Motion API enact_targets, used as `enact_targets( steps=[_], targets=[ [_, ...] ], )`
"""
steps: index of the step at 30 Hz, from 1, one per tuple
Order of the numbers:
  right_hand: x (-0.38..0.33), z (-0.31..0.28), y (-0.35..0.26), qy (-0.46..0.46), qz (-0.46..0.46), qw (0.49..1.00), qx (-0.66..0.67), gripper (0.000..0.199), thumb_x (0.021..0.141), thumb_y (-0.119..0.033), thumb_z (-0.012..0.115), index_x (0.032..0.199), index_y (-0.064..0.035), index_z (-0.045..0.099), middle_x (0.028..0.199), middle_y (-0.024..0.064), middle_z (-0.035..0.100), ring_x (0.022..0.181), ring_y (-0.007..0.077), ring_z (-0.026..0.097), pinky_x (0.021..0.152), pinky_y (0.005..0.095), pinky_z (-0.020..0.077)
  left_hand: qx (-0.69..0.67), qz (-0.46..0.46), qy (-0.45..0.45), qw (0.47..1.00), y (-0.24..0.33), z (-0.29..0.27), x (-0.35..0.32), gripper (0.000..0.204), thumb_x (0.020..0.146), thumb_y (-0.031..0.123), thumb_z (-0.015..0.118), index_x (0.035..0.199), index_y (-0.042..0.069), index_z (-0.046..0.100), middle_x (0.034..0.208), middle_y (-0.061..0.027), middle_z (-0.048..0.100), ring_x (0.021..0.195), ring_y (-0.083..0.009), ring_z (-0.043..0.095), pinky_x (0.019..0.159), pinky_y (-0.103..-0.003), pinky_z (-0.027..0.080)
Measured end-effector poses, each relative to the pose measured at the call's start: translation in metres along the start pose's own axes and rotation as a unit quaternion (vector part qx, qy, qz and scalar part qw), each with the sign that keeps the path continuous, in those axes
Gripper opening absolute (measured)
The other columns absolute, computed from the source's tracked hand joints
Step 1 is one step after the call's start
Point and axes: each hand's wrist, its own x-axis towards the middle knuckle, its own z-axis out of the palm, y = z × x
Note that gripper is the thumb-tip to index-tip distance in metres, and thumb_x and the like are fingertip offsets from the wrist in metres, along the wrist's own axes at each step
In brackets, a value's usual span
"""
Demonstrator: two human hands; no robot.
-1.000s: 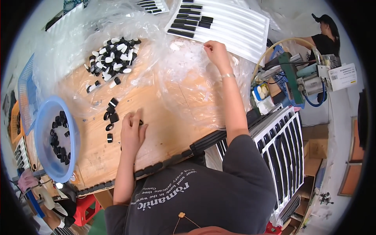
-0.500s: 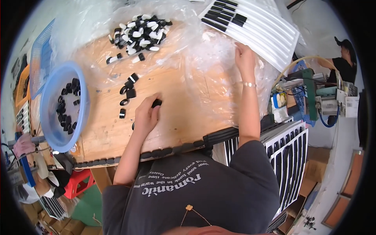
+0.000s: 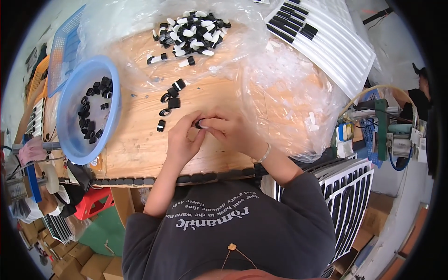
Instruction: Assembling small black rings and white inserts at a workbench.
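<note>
My left hand point(image 3: 183, 139) pinches a small black cap point(image 3: 199, 124) between thumb and fingertips, above the wooden table. My right hand point(image 3: 233, 132) meets it there, its thumb and fingers closed at the cap; any small piece in them is hidden. Just left of my hands lie several loose black caps point(image 3: 174, 102) and a black ring point(image 3: 165, 112). Farther off is a heap of black caps with white tabs point(image 3: 193, 35). Small translucent white pieces point(image 3: 291, 65) lie scattered on plastic film to the right.
A blue basin point(image 3: 63, 135) with black caps stands at the left, a blue basket point(image 3: 66, 51) behind it. A white ribbed tray point(image 3: 343, 60) with black strips lies far right. Clamped machinery point(image 3: 392, 135) stands right; racks of trays point(image 3: 347, 196) lean below the table's padded edge.
My right hand has come from the scattered white pieces down and left to meet my left hand at the black cap. The whole view has shifted somewhat.
</note>
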Motion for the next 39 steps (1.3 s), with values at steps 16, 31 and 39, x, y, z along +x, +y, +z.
enact_targets(
  steps=[16,31,39],
  targets=[
    [0.001,0.002,-0.003,0.056,0.005,0.993,0.105,0.027,0.073,0.005,0.072,0.098,-0.0017,0.065,0.095,0.0079,0.059,0.084,0.0176,0.061,0.070,0.0264,0.0500,-0.019,0.037,0.014,0.999,0.013,-0.011,0.005,0.035,0.074,-0.014,0.065,0.106,-0.002,0.056,0.110,-0.0138,0.063,0.092,-0.0164,0.061,0.081,-0.027,0.049],
    [-0.011,0.013,0.004,0.131,0.194,0.861,0.452,0.023,0.090,-0.005,0.060,0.112,0.0028,0.058,0.102,0.0060,0.063,0.088,0.0111,0.061,0.081,0.0254,0.0505,-0.137,0.036,0.130,0.981,0.016,0.009,0.023,0.016,0.074,-0.012,0.063,0.085,-0.002,0.062,0.091,-0.0129,0.064,0.082,-0.0212,0.062,0.072,-0.026,0.049],
    [-0.005,0.012,-0.009,0.209,0.131,0.921,0.303,0.023,0.082,0.007,0.064,0.103,0.0009,0.057,0.108,0.0081,0.060,0.092,0.0114,0.059,0.080,0.0253,0.0497,-0.274,-0.062,0.099,0.955,0.011,0.017,0.012,0.008,0.090,-0.002,0.050,0.096,0.003,0.049,0.088,-0.0019,0.050,0.075,-0.0074,0.045,0.067,-0.018,0.036]
  ],
)
